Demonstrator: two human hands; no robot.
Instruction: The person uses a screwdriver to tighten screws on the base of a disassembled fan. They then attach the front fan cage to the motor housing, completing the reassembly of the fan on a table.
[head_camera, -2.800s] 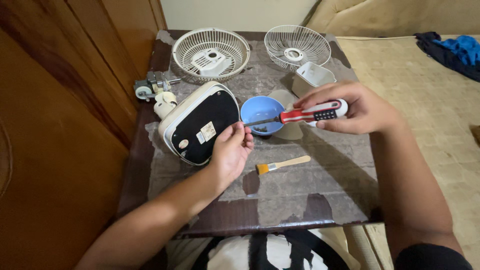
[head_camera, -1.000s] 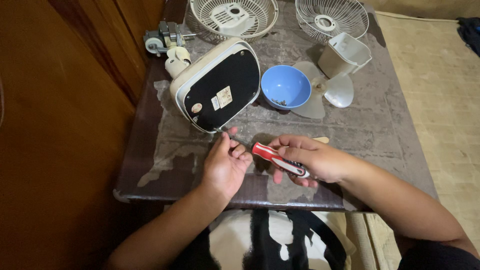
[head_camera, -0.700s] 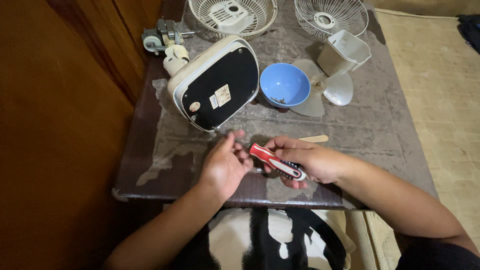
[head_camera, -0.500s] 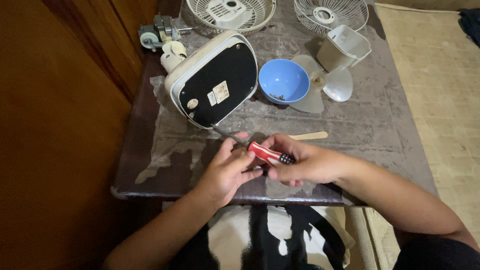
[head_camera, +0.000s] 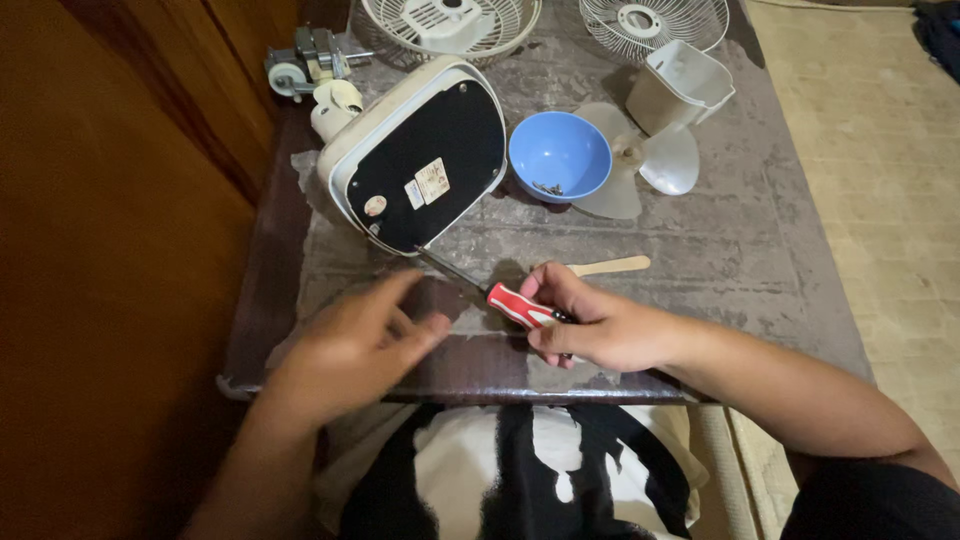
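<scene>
Screwdriver work is going on at the near edge of the fan base, which is lying tilted on the table with its black underside facing up. The right hand is clenching the red handle, and the tip is meeting the base's lower rim, up and to the left of that hand. Doing this well probably means keeping the shaft in line with the screw and pressing firmly. The left hand is hovering open and blurred, grasping nothing, just left of the shaft. A blue bowl is sitting beside the base.
</scene>
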